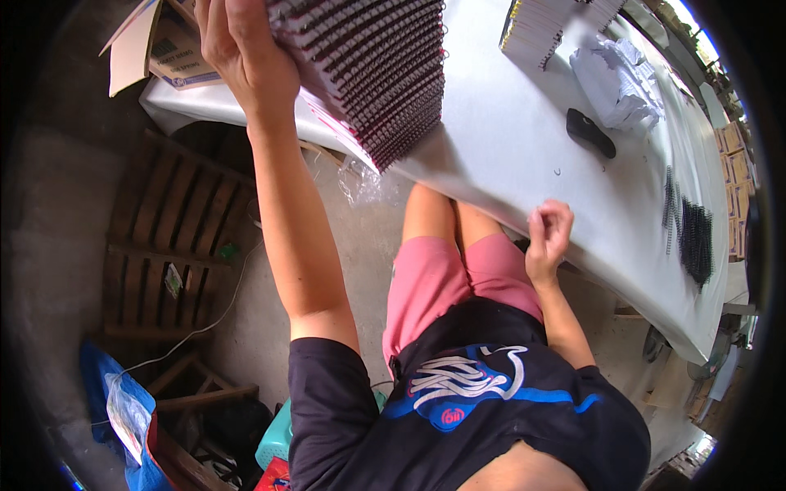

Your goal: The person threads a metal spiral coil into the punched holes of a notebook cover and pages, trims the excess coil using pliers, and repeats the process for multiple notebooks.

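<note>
A tall stack of spiral-bound notebooks [372, 78] stands at the table's near left edge, dark wire coils facing right. My left hand [254, 61] is closed against the left side of this stack, and its fingertips are partly cut off by the upper edge. My right hand [550, 237] hovers at the table's near edge with its fingers curled in. Whatever may be inside those fingers is hidden. Beyond it on the white tabletop [491, 155] lie a tiny bit of dark wire [557, 172] and a black elongated object [590, 133], perhaps a tool.
Crumpled white plastic [618, 82] and more coil-bound books [536, 33] occupy the far side. Black binding coils [696, 241] lie at the right. An open cardboard box [176, 53] stands at the far left, above a slatted wooden pallet [168, 237]. A cable [192, 334] crosses the floor.
</note>
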A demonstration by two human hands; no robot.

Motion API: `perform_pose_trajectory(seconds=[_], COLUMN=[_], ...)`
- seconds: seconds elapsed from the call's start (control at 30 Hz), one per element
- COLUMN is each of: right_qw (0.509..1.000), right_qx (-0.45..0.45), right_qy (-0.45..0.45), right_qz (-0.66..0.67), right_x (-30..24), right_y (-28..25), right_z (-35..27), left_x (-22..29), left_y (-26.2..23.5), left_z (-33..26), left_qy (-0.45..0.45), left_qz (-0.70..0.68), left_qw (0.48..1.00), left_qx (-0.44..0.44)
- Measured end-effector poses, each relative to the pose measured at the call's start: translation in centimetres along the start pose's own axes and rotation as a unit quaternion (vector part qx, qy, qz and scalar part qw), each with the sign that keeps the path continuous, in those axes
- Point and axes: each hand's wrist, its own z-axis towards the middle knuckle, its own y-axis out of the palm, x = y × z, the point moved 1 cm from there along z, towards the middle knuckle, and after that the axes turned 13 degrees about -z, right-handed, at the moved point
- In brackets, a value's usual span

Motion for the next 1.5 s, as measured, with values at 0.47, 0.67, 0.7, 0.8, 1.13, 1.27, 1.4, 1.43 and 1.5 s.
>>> perform_pose_trajectory(seconds=[0.47, 0.67, 0.7, 0.8, 1.13, 1.27, 1.4, 1.43, 1.5], right_qw=[0.965, 0.975, 0.970, 0.940, 0.551, 0.462, 0.380, 0.335, 0.324], right_qx=[-0.116, -0.089, -0.113, -0.248, -0.786, -0.844, -0.881, -0.895, -0.900], right_qy=[-0.160, -0.168, -0.188, -0.220, -0.159, -0.030, 0.079, 0.104, 0.102], right_qz=[-0.175, -0.114, -0.108, -0.079, -0.231, -0.271, -0.272, -0.277, -0.274], right_x=[-5.3, -6.4, -5.9, -5.0, 4.4, 9.6, 9.8, 10.1, 9.6], right_y=[3.3, 3.8, 4.2, 6.2, 14.8, 16.6, 18.3, 18.7, 19.5], right_z=[4.5, 5.4, 4.9, 1.7, -11.9, -16.9, -19.3, -19.9, -20.1], left_x=[5.8, 7.8, 8.3, 10.0, 13.3, 13.6, 14.4, 14.8, 16.0], left_y=[-4.2, -7.9, -8.7, -12.8, -26.4, -29.0, -30.0, -29.9, -29.7], left_z=[2.1, -1.8, -2.7, -5.8, -22.2, -33.2, -40.9, -42.1, -45.6], left_qy=[-0.069, -0.256, -0.272, -0.298, -0.562, -0.701, -0.775, -0.803, -0.852], left_qz=[-0.035, 0.025, 0.044, 0.126, 0.234, 0.192, 0.316, 0.295, 0.263], left_qw=[0.996, 0.953, 0.945, 0.925, 0.749, 0.646, 0.546, 0.516, 0.454], left_qx=[0.051, 0.162, 0.175, 0.197, 0.262, 0.231, 0.038, 0.037, -0.004])
